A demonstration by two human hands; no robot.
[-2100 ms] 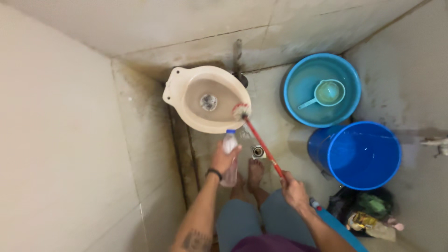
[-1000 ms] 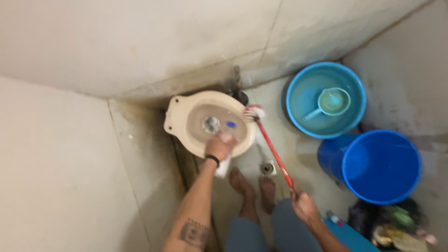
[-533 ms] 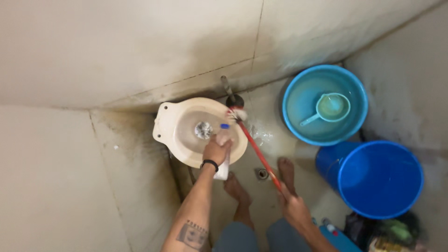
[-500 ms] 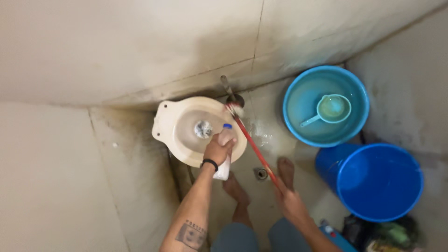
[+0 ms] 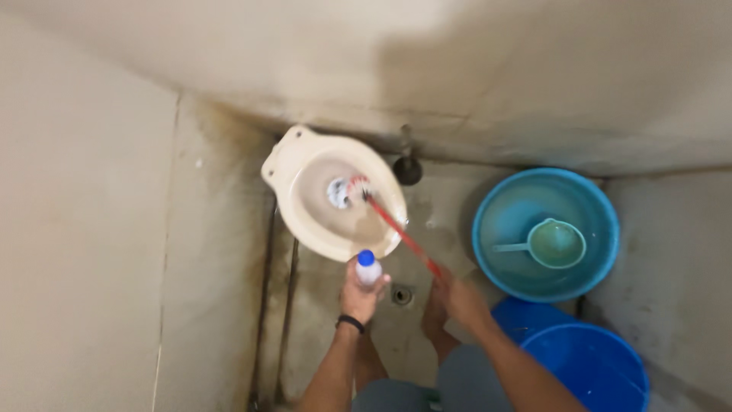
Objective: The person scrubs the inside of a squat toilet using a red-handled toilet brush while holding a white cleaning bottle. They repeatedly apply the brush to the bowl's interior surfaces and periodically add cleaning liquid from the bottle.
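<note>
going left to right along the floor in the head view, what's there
cream toilet bowl → brush head inside it → dark plunger at the wall → light blue tub holding a green dipper → dark blue bucket

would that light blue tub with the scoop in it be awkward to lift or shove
Probably heavy: the light blue tub looks filled with water, the scoop sitting in it. A shove would likely slosh it. On its wide base it seems unlikely to tip, and the dark blue bucket crowds it.
</note>
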